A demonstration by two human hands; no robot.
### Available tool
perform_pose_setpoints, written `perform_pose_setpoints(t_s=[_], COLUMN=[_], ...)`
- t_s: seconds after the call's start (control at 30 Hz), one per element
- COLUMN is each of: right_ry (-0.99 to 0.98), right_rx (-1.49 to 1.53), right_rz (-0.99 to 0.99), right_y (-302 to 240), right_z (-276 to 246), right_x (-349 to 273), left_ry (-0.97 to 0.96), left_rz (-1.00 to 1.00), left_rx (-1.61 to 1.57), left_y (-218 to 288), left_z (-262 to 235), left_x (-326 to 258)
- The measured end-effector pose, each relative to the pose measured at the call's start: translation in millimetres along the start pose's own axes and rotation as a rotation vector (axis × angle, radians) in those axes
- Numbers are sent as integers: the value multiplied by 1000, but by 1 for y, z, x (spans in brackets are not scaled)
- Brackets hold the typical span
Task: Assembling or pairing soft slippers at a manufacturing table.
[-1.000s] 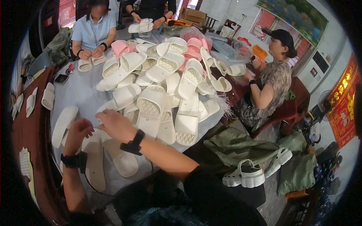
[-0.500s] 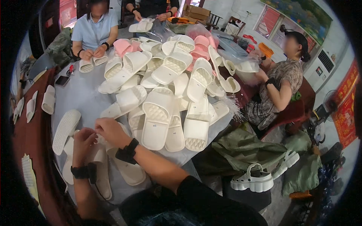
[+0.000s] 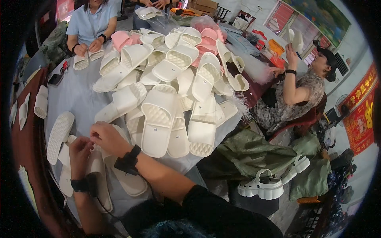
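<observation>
My left hand (image 3: 82, 154) and my right hand (image 3: 106, 137) are close together over two cream slide slippers at the near left of the table. Fingertips of both are pinched; anything between them is too small to make out. One slipper (image 3: 97, 168) lies partly behind my left hand, and its mate (image 3: 131, 183) runs under my right wrist. Left of them a slipper (image 3: 59, 137) shows its patterned sole, with another slipper (image 3: 66, 180) beside it. Black bands circle both my wrists.
A big heap of cream slippers (image 3: 159, 137) with a few pink slippers (image 3: 121, 40) covers the table's middle. Co-workers sit or stand left, behind and right. A white platform clog (image 3: 260, 186) rests on a dark stool at right. A phone (image 3: 55, 79) lies far left.
My view has tipped slightly, shifting the table left and up. My hands stay pinched over the same slippers. The co-worker at right has lifted a pale slipper to head height.
</observation>
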State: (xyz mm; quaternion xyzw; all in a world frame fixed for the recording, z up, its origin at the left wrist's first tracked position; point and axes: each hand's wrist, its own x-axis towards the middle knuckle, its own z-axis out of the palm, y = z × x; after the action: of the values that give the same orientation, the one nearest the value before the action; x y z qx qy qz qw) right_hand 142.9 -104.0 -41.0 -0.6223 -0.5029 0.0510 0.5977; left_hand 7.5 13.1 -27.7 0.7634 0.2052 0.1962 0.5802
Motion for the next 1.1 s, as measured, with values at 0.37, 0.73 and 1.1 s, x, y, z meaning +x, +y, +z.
perform_pose_setpoints(t_s=[0.37,0.73,1.1], right_ry=[-67,-31,17], right_rx=[124,225,231], right_rz=[39,142,100], right_y=[0,-4,-10], right_z=[4,-1,-6], right_x=[-2,-3,-3], left_ry=[-6,13,87], left_rz=[80,80,75], left_rx=[42,-51,-64], left_y=[-16,-11,-11], left_z=[-5,-1,1], left_x=[1,-1,1])
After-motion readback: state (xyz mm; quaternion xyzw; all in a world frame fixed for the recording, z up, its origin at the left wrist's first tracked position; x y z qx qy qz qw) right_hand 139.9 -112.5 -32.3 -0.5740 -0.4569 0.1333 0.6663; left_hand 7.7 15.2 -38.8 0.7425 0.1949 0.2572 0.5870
